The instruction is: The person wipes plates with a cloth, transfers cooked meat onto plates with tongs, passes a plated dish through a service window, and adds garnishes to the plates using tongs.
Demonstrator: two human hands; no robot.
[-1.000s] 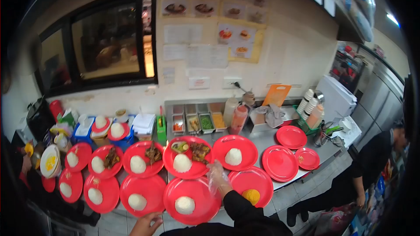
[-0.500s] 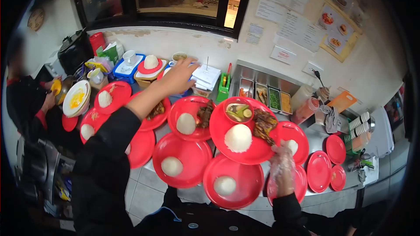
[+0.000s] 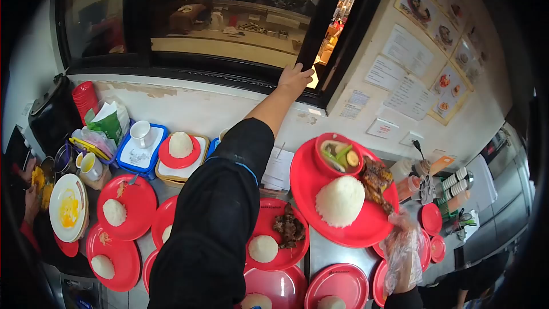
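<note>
One dark-framed window (image 3: 229, 28), touched by fingers of left hand (image 3: 295, 78), grip unclear. Raised above tabletop (image 3: 354, 254): glossy red plate (image 3: 306, 189), gripped by fingers of gloved right hand (image 3: 402, 252); carrying white rice mound (image 3: 340, 201), red bowl (image 3: 324, 164) of vegetable soup (image 3: 339, 156), browned meat (image 3: 377, 180).

We look down on a grey metal bench (image 3: 359, 255). On it we see large round red plates (image 3: 140, 212), two at the left with rims overlapping in our view. Toward the back left we find a blue tray (image 3: 137, 167) beside a tan tray (image 3: 169, 179). Farther right we make out a reddish bottle (image 3: 408, 187), a green crate (image 3: 440, 198) and more red plates.
</note>
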